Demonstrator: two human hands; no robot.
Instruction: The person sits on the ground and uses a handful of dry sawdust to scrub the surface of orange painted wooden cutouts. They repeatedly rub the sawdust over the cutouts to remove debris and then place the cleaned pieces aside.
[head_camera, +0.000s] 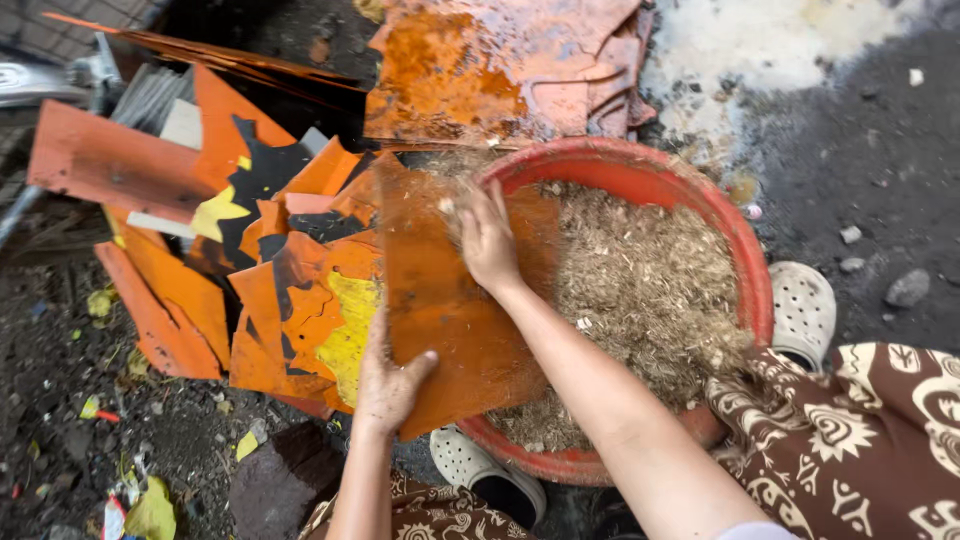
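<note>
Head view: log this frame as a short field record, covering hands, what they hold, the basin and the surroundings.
left hand: grips the lower edge of the orange sheet
right hand: flat on the sheet's upper part, rubbing sawdust on it
sheet: tilted, leaning over the basin rim
basin: red, round, filled with sawdust
pile: more orange sheets, some with black and yellow patches, to the left on the ground
feet: white clogs on either side of the basin
ground: dark, gritty, littered with scraps
</note>
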